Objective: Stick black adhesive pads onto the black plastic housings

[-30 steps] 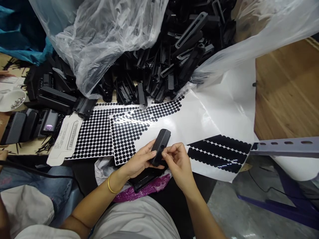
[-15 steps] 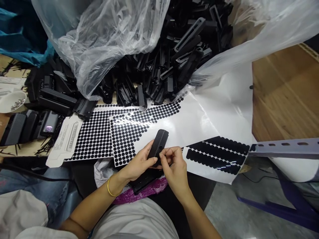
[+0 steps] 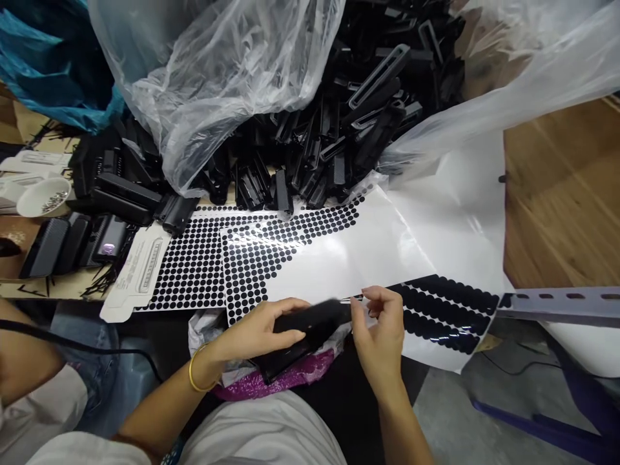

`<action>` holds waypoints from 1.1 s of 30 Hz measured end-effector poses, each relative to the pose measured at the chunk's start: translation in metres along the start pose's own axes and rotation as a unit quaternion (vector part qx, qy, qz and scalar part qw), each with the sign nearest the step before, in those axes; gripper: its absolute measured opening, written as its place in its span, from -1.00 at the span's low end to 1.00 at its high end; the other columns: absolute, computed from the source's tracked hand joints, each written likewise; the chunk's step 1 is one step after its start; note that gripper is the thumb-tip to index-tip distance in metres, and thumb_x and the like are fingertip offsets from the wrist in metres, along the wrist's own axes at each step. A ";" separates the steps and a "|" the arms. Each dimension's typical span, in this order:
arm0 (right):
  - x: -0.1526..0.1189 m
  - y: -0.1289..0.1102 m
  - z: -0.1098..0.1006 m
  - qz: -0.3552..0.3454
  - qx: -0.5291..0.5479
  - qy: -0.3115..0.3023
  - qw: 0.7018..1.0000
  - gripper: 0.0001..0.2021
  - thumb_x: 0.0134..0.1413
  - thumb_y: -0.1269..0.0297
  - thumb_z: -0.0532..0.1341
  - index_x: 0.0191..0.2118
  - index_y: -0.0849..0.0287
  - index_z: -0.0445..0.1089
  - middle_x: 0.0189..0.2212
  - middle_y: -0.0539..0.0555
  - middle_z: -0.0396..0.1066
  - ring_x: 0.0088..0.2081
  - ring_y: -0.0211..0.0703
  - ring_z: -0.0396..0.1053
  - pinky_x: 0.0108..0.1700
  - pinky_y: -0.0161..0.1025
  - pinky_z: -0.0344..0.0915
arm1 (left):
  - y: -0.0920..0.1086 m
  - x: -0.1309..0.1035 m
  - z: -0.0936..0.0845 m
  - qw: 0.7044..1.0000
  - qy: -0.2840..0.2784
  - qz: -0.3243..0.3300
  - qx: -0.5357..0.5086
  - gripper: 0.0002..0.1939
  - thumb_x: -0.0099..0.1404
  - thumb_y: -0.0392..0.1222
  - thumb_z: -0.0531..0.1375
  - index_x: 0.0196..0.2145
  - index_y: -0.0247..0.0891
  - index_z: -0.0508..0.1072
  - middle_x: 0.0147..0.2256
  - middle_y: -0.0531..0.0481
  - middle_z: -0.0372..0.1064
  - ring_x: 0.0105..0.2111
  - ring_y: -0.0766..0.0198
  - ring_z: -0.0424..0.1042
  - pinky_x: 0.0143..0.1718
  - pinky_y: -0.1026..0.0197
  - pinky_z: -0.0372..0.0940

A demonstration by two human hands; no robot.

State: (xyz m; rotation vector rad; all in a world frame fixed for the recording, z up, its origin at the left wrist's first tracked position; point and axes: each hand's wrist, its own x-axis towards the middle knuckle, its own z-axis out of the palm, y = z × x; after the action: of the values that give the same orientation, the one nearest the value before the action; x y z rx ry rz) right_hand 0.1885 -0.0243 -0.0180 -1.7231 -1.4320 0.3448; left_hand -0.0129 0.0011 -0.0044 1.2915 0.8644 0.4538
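In the head view, the black part (image 3: pixel 317 323) has swung from steeply tilted to lying much flatter, its far end aimed to the right and its carbon-patterned face turned out of sight. It is just off the near edge of the dotted sheet (image 3: pixel 252 271). The left hand (image 3: pixel 261 329) has its fingers closed around the part's left end, thumb on top. The right hand (image 3: pixel 380 332) has shifted right, its thumb and forefinger only slightly apart beside the part's far end; whether they touch it or pinch something small cannot be told. So the part now looks steadied by the left hand alone, or nearly so. Right of the dotted sheet are black scalloped strips (image 3: pixel 445 303); beyond it, a heap of black parts (image 3: pixel 314 145).
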 end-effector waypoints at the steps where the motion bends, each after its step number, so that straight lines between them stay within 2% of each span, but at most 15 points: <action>1: 0.000 0.000 -0.001 0.006 0.006 0.002 1.000 -0.88 0.07 0.34 0.12 -0.24 0.12 0.18 -0.32 0.03 0.21 -0.36 -0.20 0.21 -0.29 -0.20 0.23 | 0.004 0.001 -0.005 0.999 0.020 0.010 0.039 -0.65 0.15 -0.14 0.22 -0.07 -0.19 0.44 -0.17 -0.08 0.46 -0.16 0.13 0.43 -0.07 0.13 0.29; 3: -0.002 -0.004 0.000 0.006 0.019 -0.012 1.000 -0.91 0.07 0.34 0.12 -0.26 0.12 0.20 -0.36 0.00 0.23 -0.39 -0.22 0.20 -0.31 -0.22 0.22 | 0.012 0.013 -0.017 0.990 0.104 0.034 0.090 -0.70 0.17 -0.08 0.20 -0.15 -0.21 0.48 -0.15 -0.12 0.46 -0.15 0.12 0.43 -0.09 0.11 0.30; 5: -0.003 -0.009 0.004 -0.004 0.032 -0.042 0.999 -0.96 0.09 0.34 0.11 -0.31 0.12 0.21 -0.40 -0.01 0.25 -0.40 -0.22 0.21 -0.33 -0.24 0.21 | 0.021 0.039 -0.029 0.966 0.215 0.062 0.133 -0.64 0.23 -0.03 0.12 -0.08 -0.24 0.42 -0.09 -0.18 0.42 -0.11 0.10 0.41 -0.10 0.07 0.31; 7: -0.004 -0.013 0.010 -0.011 0.039 -0.077 0.996 -0.98 0.10 0.36 0.09 -0.35 0.11 0.22 -0.43 -0.01 0.27 -0.41 -0.22 0.23 -0.34 -0.25 0.21 | 0.028 0.075 -0.044 0.917 0.330 0.098 0.201 -0.53 0.26 -0.04 0.07 0.08 -0.26 0.26 0.09 -0.23 0.26 0.07 0.05 0.26 0.05 -0.01 0.19; 8: -0.004 -0.015 0.013 -0.014 0.040 -0.093 0.995 -0.97 0.10 0.36 0.08 -0.35 0.11 0.22 -0.44 -0.01 0.28 -0.41 -0.22 0.24 -0.35 -0.25 0.21 | 0.030 0.094 -0.052 0.891 0.366 0.108 0.246 -0.47 0.26 -0.05 0.08 0.14 -0.30 0.18 0.15 -0.26 0.16 0.16 0.01 0.14 0.13 -0.05 0.08; 10: -0.005 -0.019 0.020 -0.021 0.043 -0.127 0.991 -0.95 0.11 0.37 0.06 -0.36 0.11 0.22 -0.45 -0.01 0.29 -0.42 -0.22 0.25 -0.36 -0.26 0.22 | 0.033 0.130 -0.066 0.852 0.400 0.081 0.327 -0.36 0.25 -0.06 0.08 0.18 -0.47 0.07 0.22 -0.41 -0.02 0.24 -0.10 -0.07 0.19 -0.10 -0.07; 11: -0.005 -0.020 0.023 -0.029 0.043 -0.145 0.988 -0.94 0.12 0.38 0.06 -0.36 0.11 0.22 -0.45 0.00 0.30 -0.41 -0.21 0.26 -0.37 -0.26 0.22 | 0.033 0.144 -0.071 0.841 0.399 0.057 0.360 -0.34 0.25 -0.08 0.07 0.19 -0.52 0.03 0.21 -0.46 -0.02 0.23 -0.14 -0.06 0.19 -0.14 -0.10; 14: -0.008 -0.025 0.036 -0.067 0.036 -0.201 0.977 -0.91 0.13 0.40 0.03 -0.36 0.12 0.23 -0.44 0.03 0.31 -0.38 -0.18 0.28 -0.35 -0.25 0.25 | 0.030 0.166 -0.078 0.802 0.407 0.007 0.437 -0.41 0.24 -0.24 0.01 0.20 -0.51 0.03 0.08 -0.45 0.19 0.16 -0.19 0.07 0.16 -0.31 -0.22; 16: -0.009 -0.028 0.045 -0.095 0.015 -0.221 0.971 -0.90 0.14 0.41 0.02 -0.34 0.13 0.24 -0.43 0.06 0.32 -0.34 -0.15 0.29 -0.33 -0.23 0.26 | 0.027 0.163 -0.077 0.778 0.411 0.010 0.475 -0.41 0.21 -0.32 -0.01 0.19 -0.50 0.04 -0.01 -0.40 0.28 0.13 -0.18 0.11 0.16 -0.34 -0.31; 19: -0.008 -0.031 0.058 -0.117 -0.037 -0.213 0.969 -0.87 0.16 0.41 0.00 -0.30 0.15 0.27 -0.40 0.09 0.35 -0.30 -0.11 0.31 -0.30 -0.20 0.26 | 0.025 0.143 -0.072 0.755 0.416 0.036 0.505 -0.45 0.19 -0.34 0.00 0.16 -0.50 0.11 -0.07 -0.33 0.34 0.10 -0.11 0.16 0.20 -0.27 -0.39; 22: -0.001 -0.034 0.069 -0.108 -0.089 -0.203 0.969 -0.85 0.18 0.40 -0.01 -0.23 0.17 0.29 -0.36 0.11 0.39 -0.30 -0.10 0.34 -0.31 -0.21 0.26 | 0.024 0.118 -0.069 0.747 0.415 0.032 0.518 -0.56 0.21 -0.24 0.05 0.04 -0.46 0.25 -0.19 -0.25 0.41 -0.03 -0.03 0.30 0.23 -0.21 -0.37; 25: 0.008 -0.038 0.081 -0.108 -0.133 -0.226 0.959 -0.83 0.20 0.40 -0.01 -0.16 0.18 0.28 -0.33 0.10 0.42 -0.31 -0.12 0.37 -0.33 -0.24 0.26 | 0.025 0.098 -0.069 0.736 0.402 0.001 0.545 -0.65 0.21 -0.12 0.09 -0.13 -0.44 0.36 -0.35 -0.20 0.43 -0.17 0.00 0.37 0.22 -0.20 -0.31; 27: 0.012 -0.042 0.090 -0.119 -0.165 -0.246 0.948 -0.84 0.19 0.40 0.02 -0.16 0.18 0.29 -0.31 0.11 0.43 -0.29 -0.11 0.38 -0.32 -0.24 0.26 | 0.023 0.088 -0.068 0.732 0.383 -0.007 0.564 -0.69 0.24 -0.07 0.07 -0.24 -0.39 0.40 -0.39 -0.18 0.42 -0.19 -0.01 0.38 0.22 -0.23 -0.30; 30: 0.014 -0.046 0.100 -0.132 -0.190 -0.268 0.935 -0.91 0.18 0.38 0.07 -0.22 0.18 0.29 -0.30 0.11 0.43 -0.27 -0.10 0.38 -0.30 -0.24 0.25 | 0.018 0.076 -0.064 0.732 0.390 0.026 0.558 -0.71 0.29 -0.05 0.01 -0.36 -0.29 0.42 -0.30 -0.20 0.42 -0.05 -0.04 0.32 0.20 -0.29 -0.36; 33: 0.014 -0.047 0.103 -0.131 -0.194 -0.278 0.932 -0.95 0.17 0.37 0.10 -0.26 0.16 0.28 -0.33 0.11 0.43 -0.27 -0.09 0.38 -0.31 -0.23 0.24 | 0.010 0.064 -0.058 0.746 0.427 0.103 0.500 -0.75 0.29 -0.09 0.03 -0.44 -0.25 0.38 -0.08 -0.22 0.36 0.15 -0.05 0.12 0.21 -0.28 -0.44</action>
State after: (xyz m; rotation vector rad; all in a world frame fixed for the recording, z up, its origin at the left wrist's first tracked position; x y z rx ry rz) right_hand 0.0917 0.0318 -0.0413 -1.7828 -2.2440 0.4482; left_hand -0.0163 0.0869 -0.0162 2.2337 1.9155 0.8438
